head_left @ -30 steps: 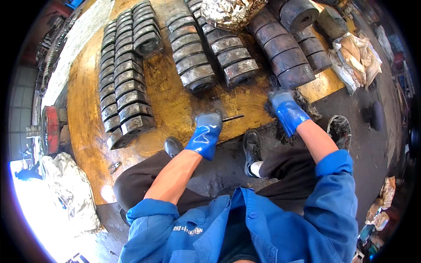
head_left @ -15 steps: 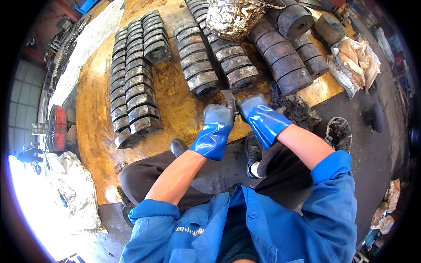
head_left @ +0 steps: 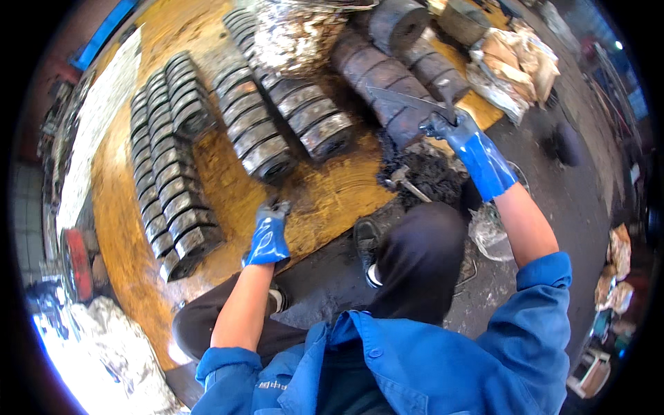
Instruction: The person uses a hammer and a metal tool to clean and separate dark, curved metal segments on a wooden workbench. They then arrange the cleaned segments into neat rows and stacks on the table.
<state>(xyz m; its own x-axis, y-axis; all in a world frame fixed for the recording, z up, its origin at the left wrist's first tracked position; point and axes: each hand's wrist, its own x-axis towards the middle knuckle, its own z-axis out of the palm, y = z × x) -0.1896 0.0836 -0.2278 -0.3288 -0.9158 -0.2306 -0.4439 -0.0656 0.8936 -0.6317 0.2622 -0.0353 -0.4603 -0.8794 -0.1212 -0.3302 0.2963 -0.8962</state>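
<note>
My left hand, in a grey and blue rubber glove, is low over the yellow board, just nearer than the front end of a row of dark metal rings. Its fingers are curled; what is in them, if anything, I cannot make out. On the right, my right hand, gloved alike, is closed on a flat, pointed trowel-like blade. The blade points left across the front of a row of dark cylinders. Below this hand lie a black, matted heap and a small hammer.
More ring rows stand on the left of the yellow board. A crusted bucket is at the far middle. Crumpled brown paper sacks lie far right. My knees and shoes are close to the board's front edge.
My hands were together at the front of the middle rows. They have parted: the right has moved right with the blade, the left toward me and left. The view has turned.
</note>
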